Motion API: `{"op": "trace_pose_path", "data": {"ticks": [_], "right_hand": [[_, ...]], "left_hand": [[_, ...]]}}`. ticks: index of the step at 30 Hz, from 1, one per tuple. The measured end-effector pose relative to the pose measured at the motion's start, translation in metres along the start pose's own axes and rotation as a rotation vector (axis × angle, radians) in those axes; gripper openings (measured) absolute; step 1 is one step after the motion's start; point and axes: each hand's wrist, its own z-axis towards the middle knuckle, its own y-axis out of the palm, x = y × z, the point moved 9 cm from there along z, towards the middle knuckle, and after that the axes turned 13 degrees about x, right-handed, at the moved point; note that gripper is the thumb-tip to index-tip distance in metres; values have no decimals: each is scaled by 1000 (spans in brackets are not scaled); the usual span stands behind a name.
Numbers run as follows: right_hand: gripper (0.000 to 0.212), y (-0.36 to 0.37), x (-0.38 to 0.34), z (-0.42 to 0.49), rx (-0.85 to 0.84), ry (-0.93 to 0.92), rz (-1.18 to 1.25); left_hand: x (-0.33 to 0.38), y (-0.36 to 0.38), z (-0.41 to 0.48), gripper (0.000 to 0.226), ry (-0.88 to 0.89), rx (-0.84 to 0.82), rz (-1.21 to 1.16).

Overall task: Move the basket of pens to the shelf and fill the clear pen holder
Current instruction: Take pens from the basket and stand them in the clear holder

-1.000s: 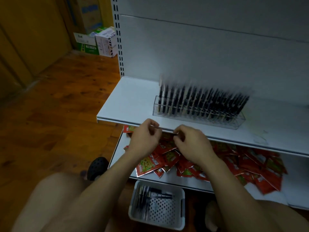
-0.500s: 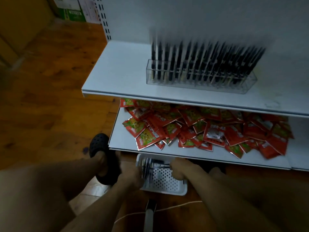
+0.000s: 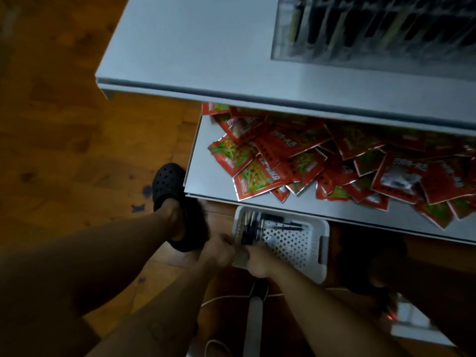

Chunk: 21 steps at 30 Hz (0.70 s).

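While both hands crowd the near left corner of the basket (image 3: 296,249), their fingers are curled: the left hand (image 3: 217,249) sits against the basket's left rim and the right hand (image 3: 260,261) reaches over its near edge, the two almost touching where the near ends of the loose pens (image 3: 253,228) disappear. Dim light and blur hide whether either hand is pinching pens or gripping the rim, so I cannot tell what is held. The basket is a white perforated tray with low walls and a grey handle slot on its right side. It stands on the wooden floor (image 3: 64,124), tucked partly under the front edge of the lower shelf (image 3: 206,176), so by my reading the move to the shelf is not done. Only a small bundle of dark, slim pens lies along its left side, and much of its dotted bottom shows bare. On the upper shelf (image 3: 206,47) the clear pen holder (image 3: 280,34) looks densely packed with dark pens, though it is blurred and cropped, so any free slots cannot be judged; filling seems well advanced. Red snack packets (image 3: 296,161) litter the lower shelf, and a black clog (image 3: 167,184) stands just left of it.
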Motion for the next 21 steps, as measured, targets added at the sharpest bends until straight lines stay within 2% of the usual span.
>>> {"op": "trace_pose_path", "data": {"ticks": [4,8,13,18,21], "right_hand": [[25,3,10,6,-58,50,-80],[19,1,15,9,14,88,109],[22,-19,26,4,218,81,177],[23,-78,13,-34,490,-33,217],[23,-116,10,-64,619,-20,302]], "left_hand": [[0,9,10,12,-71,-2,-153],[-9,7,15,15,-113,4,-222],[-4,-2,6,4,-106,26,-227],[34,-13,-7,12,16,56,-214],[76,-26,-25,20,126,64,-169]]}}
